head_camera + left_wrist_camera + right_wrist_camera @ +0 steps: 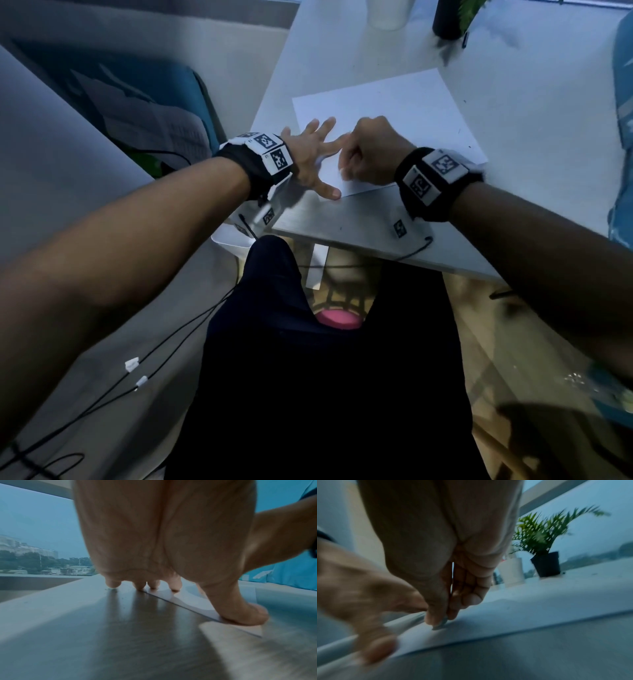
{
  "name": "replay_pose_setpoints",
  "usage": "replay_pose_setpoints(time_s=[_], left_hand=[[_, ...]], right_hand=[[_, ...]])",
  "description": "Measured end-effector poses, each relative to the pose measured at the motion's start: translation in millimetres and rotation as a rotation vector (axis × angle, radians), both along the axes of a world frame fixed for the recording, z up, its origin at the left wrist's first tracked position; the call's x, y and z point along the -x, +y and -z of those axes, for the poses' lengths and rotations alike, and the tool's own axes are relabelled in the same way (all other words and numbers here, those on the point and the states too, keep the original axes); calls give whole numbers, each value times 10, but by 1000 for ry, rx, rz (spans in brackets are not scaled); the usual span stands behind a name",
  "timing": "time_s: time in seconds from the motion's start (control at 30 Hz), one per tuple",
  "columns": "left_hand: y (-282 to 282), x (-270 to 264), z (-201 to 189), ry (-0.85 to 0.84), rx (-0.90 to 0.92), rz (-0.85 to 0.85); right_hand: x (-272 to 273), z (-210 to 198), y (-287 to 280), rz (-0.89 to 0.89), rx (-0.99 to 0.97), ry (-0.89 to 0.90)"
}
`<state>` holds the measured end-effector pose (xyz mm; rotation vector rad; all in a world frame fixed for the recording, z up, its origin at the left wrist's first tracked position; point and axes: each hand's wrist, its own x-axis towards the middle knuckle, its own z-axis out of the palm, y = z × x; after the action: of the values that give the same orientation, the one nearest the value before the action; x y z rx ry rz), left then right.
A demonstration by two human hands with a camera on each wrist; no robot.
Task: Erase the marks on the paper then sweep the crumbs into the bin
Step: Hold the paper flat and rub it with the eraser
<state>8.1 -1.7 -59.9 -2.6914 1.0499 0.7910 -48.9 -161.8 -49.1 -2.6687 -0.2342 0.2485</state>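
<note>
A white sheet of paper [394, 113] lies on the pale table [531, 85]. My left hand [318, 154] is spread flat on the sheet's near-left corner, fingers [154, 584] and thumb [245, 615] pressing it down. My right hand [359, 161] is curled just right of it, over the paper's near part. In the right wrist view its thumb and fingers pinch a small grey eraser [440, 624] against the paper [505, 615]; most of the eraser is hidden. Tiny dark crumbs [113, 590] lie by my left little finger. A white bin [233, 240] sits below the table's near-left corner.
A black pot with a green plant [448, 20] and a white cup [387, 13] stand at the table's far edge. Blue fabric [623, 102] lies along the right side. A blue chair [154, 102] is on the left. The table's near edge [342, 236] is just past my lap.
</note>
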Motion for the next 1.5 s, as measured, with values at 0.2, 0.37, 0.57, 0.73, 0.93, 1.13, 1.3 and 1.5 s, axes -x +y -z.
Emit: replay_pose_setpoints(time_s=[0.2,0.37,0.57,0.73,0.93,1.13,1.3,1.5], left_hand=[[-11,13,-23,-11,-20,5],[-36,10,0,-2,-47,4],[-31,13,-9,-13,-46,16],[9,67,-81,-10,-36,21],[86,160,-128,-195,-114,-74],[-353,696,113,16,108,216],[87,559,74,12,-6,-23],[81,360,-33,-111,73,-178]], right_hand=[[-43,-29,-48,84,-25,-37],[-72,-43,-79,123,-18,-35],[79,7,-97,86,-27,-45],[2,-41,-655,462,-131,31],[2,9,-642,485,-105,72],[16,65,-667,440,-98,6],[20,106,-689,449,-120,10],[19,105,-671,463,-133,19]])
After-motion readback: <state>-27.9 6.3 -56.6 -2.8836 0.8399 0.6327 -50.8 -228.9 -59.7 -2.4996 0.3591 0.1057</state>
